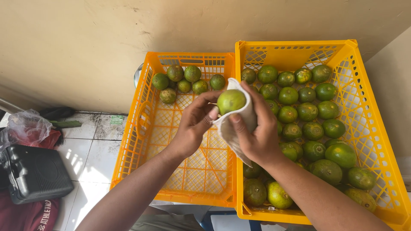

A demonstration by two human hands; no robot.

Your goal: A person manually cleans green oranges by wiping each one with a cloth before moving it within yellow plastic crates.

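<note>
Two yellow-orange plastic crates are seen side by side against a wall: the right crate (376,141) is heaped with green citrus fruit, while the left crate (141,128) carries a small cluster at its far end. Above their shared edge, a green fruit (231,101) is gripped between the right hand (255,137), closed around a white cloth (233,128), and the curled fingertips of the left hand (195,124).

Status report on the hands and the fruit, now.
Left hand and right hand both grip one round green citrus fruit, white cloth wrapped beneath it. Held above two orange plastic crates. Nothing in the way.
</note>
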